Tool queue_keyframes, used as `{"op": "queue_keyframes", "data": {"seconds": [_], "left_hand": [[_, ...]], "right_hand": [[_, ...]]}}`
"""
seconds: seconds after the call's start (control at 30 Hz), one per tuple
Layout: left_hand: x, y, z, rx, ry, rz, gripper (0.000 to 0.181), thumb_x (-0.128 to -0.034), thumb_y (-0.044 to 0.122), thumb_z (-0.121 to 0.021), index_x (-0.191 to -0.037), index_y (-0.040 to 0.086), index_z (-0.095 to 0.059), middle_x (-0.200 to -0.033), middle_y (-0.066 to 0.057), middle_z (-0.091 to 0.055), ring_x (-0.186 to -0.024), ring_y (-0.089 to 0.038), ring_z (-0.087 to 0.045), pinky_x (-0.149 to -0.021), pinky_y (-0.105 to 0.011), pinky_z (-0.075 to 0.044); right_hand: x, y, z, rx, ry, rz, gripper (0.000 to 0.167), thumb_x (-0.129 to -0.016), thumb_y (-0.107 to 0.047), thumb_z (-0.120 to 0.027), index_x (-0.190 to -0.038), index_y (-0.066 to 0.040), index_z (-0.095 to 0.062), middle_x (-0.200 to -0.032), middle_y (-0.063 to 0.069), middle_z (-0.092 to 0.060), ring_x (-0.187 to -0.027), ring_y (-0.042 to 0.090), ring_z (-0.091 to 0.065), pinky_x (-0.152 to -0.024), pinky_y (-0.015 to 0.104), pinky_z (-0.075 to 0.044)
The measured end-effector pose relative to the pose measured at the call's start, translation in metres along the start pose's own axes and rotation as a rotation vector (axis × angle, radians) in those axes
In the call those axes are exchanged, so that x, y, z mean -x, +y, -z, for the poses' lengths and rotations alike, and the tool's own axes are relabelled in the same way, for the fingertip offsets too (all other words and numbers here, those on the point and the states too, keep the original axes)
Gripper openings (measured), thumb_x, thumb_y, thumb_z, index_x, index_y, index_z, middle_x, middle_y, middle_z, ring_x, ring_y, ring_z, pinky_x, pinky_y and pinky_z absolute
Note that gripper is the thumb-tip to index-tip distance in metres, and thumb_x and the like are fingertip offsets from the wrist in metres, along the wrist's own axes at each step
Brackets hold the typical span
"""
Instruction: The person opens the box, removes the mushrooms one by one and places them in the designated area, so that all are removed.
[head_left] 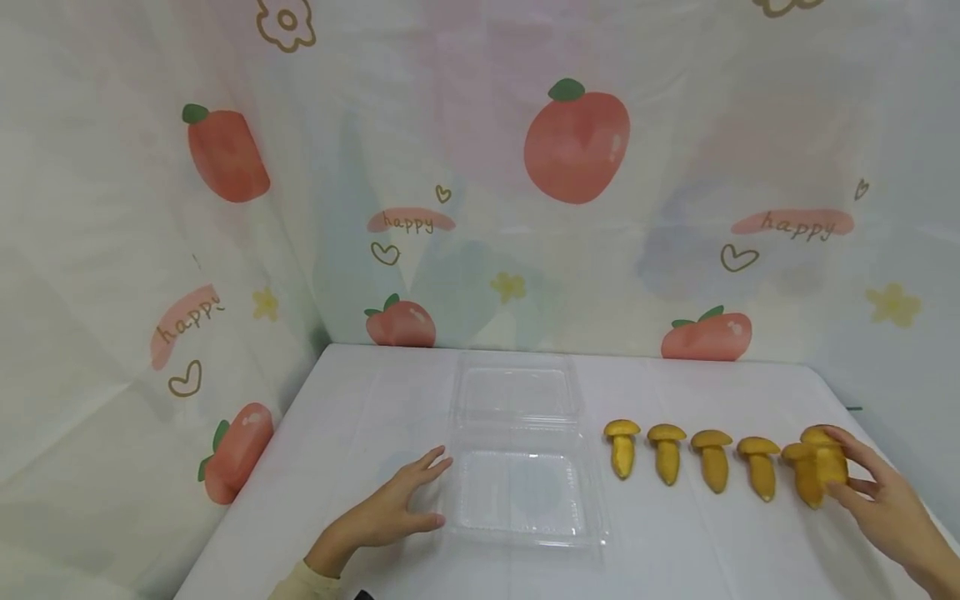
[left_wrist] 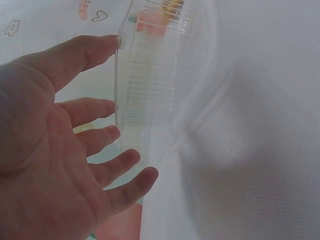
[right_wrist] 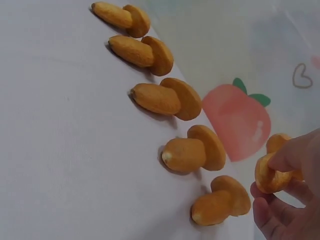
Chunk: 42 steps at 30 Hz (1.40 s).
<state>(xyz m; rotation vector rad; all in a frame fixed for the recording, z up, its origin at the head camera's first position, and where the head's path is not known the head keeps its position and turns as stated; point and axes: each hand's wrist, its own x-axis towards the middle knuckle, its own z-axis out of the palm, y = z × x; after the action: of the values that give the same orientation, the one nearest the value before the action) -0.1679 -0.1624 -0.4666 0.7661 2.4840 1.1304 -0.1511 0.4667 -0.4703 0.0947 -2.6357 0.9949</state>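
My right hand pinches a yellow-brown mushroom between thumb and fingers, at the right end of a row. In the right wrist view this mushroom is held apart from the others. Several similar mushrooms lie in the row, the nearest one partly overlapped by the held one in the head view. My left hand has its fingers spread at the left edge of a clear plastic box, whose hinged lid lies back. The left wrist view shows the fingertips by the box's rim.
The row of mushrooms starts with one just right of the box. A white cloth covers the table. Behind and to the left hang printed curtains with fruit and heart designs.
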Motion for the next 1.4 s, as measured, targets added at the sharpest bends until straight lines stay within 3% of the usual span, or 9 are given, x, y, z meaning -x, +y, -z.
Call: {"op": "queue_keyframes", "data": {"seconds": [0.2,0.33,0.43,0.63,0.8,1.0,1.1,1.23,1.4], "left_hand": [[0.0,0.0,-0.001,0.003,-0.004,0.003,0.077,-0.0954,0.028,-0.069,-0.158,0.003,-0.031,-0.17,-0.02,-0.016,-0.154,-0.047,-0.019,-0.116,-0.073,-0.023],[0.0,0.0,-0.001,0.0,-0.007,0.001,0.077,-0.0957,0.029,-0.069,-0.158,0.003,-0.031,-0.17,-0.02,-0.016,-0.154,-0.047,-0.019,-0.116,-0.074,-0.023],[0.001,0.0,-0.001,-0.005,-0.004,0.0,0.077,-0.0956,0.029,-0.069,-0.158,0.003,-0.031,-0.169,-0.02,-0.016,-0.154,-0.047,-0.019,-0.116,-0.073,-0.023],[0.0,-0.001,-0.001,-0.014,0.005,-0.003,0.077,-0.0953,0.029,-0.07,-0.158,0.004,-0.032,-0.169,-0.018,-0.017,-0.154,-0.045,-0.02,-0.116,-0.072,-0.024],[-0.001,-0.003,-0.002,-0.012,0.003,0.0,0.078,-0.0954,0.03,-0.069,-0.158,0.005,-0.031,-0.17,-0.018,-0.017,-0.154,-0.045,-0.02,-0.116,-0.072,-0.024],[-0.001,-0.003,-0.001,-0.008,0.004,0.003,0.078,-0.0953,0.029,-0.07,-0.158,0.004,-0.031,-0.17,-0.019,-0.017,-0.154,-0.045,-0.019,-0.116,-0.072,-0.023],[-0.001,-0.002,-0.001,-0.007,0.004,0.003,0.077,-0.0955,0.028,-0.07,-0.158,0.004,-0.031,-0.169,-0.019,-0.017,-0.154,-0.046,-0.019,-0.117,-0.072,-0.023],[-0.001,0.0,0.001,-0.003,0.005,0.012,0.078,-0.0951,0.027,-0.07,-0.158,0.004,-0.031,-0.17,-0.018,-0.017,-0.154,-0.045,-0.019,-0.117,-0.072,-0.023],[0.0,0.0,0.001,-0.003,0.003,0.014,0.077,-0.0949,0.027,-0.07,-0.158,0.005,-0.032,-0.17,-0.018,-0.017,-0.155,-0.045,-0.019,-0.117,-0.072,-0.023]], "right_hand": [[0.003,0.013,0.005,0.038,0.001,-0.082,0.084,-0.095,0.005,-0.058,-0.163,-0.029,-0.022,-0.13,-0.05,-0.02,-0.094,-0.033,-0.02,-0.062,0.005,-0.045],[0.001,0.02,0.008,0.054,-0.016,-0.153,0.086,-0.095,0.004,-0.057,-0.164,-0.026,-0.016,-0.147,0.0,-0.045,-0.086,-0.031,-0.026,-0.058,0.012,-0.048],[-0.001,0.025,0.012,0.071,-0.038,-0.212,0.088,-0.094,0.004,-0.057,-0.164,-0.02,-0.01,-0.136,0.045,-0.033,-0.079,-0.027,-0.034,-0.056,0.015,-0.049],[-0.003,0.038,0.016,0.064,-0.078,-0.353,0.091,-0.094,0.003,-0.054,-0.164,-0.022,0.0,-0.145,0.049,-0.021,-0.079,0.03,-0.064,-0.056,0.02,-0.053],[-0.002,0.055,0.015,0.046,-0.069,-0.38,0.096,-0.094,0.003,-0.055,-0.163,-0.03,0.002,-0.143,0.049,-0.022,-0.074,0.025,-0.065,-0.055,0.021,-0.053],[-0.004,0.082,0.01,0.071,-0.07,-0.375,0.1,-0.092,0.004,-0.061,-0.163,-0.033,0.001,-0.148,0.045,-0.022,-0.094,0.053,-0.056,-0.056,0.017,-0.051],[-0.004,0.091,0.008,0.092,-0.091,-0.384,0.095,-0.092,0.005,-0.059,-0.164,-0.023,-0.004,-0.15,0.044,-0.02,-0.106,0.057,-0.044,-0.057,0.015,-0.05],[-0.002,0.095,0.005,0.106,-0.115,-0.395,0.083,-0.09,0.01,-0.056,-0.157,0.007,-0.007,-0.145,0.046,-0.021,-0.115,0.063,-0.035,-0.063,0.026,-0.055],[0.0,0.088,0.001,0.14,-0.102,-0.349,0.077,-0.087,0.015,-0.056,-0.153,0.014,-0.014,-0.142,0.045,-0.025,-0.118,0.061,-0.031,-0.06,0.012,-0.041]]}}
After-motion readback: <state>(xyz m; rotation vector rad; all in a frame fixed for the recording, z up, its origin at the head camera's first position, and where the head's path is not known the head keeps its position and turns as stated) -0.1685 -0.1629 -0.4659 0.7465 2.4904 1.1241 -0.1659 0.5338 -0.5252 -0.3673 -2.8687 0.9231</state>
